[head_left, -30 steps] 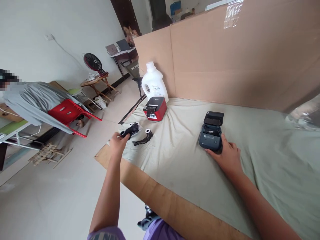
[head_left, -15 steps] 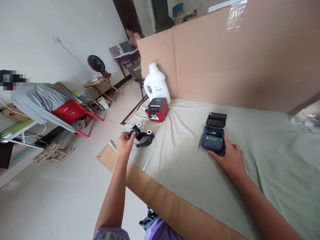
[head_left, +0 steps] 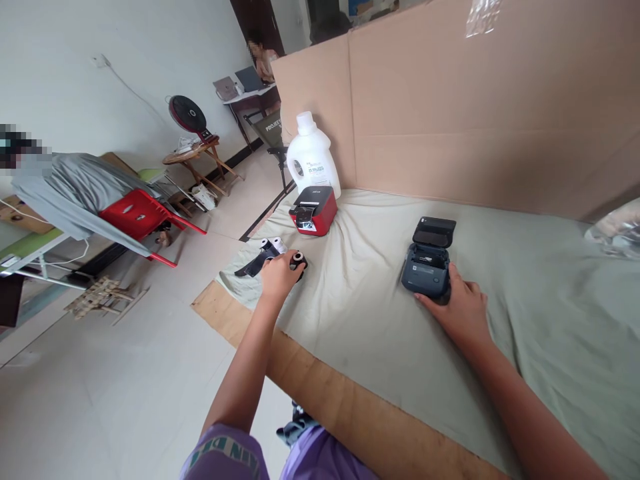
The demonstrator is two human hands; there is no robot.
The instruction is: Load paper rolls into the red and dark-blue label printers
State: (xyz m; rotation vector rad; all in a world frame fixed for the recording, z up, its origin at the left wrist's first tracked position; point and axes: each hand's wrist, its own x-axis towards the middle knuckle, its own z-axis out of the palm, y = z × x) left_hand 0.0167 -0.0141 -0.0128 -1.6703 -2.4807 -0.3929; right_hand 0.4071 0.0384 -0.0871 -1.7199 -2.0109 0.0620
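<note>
Left hand (head_left: 278, 275): fingers pinched on black roll (head_left: 299, 257), exact hold partly hidden; white roll (head_left: 279, 245) nearby on cloth (head_left: 357, 300). Right hand (head_left: 464, 305): clamped about near corner of dark printer (head_left: 425, 279), lid up, probably to stop sliding

Left hand (head_left: 278, 276) and right hand (head_left: 465, 305) apart

Navy printer (head_left: 425, 275), black roll (head_left: 299, 256), purple sleeve (head_left: 225, 460)
</note>
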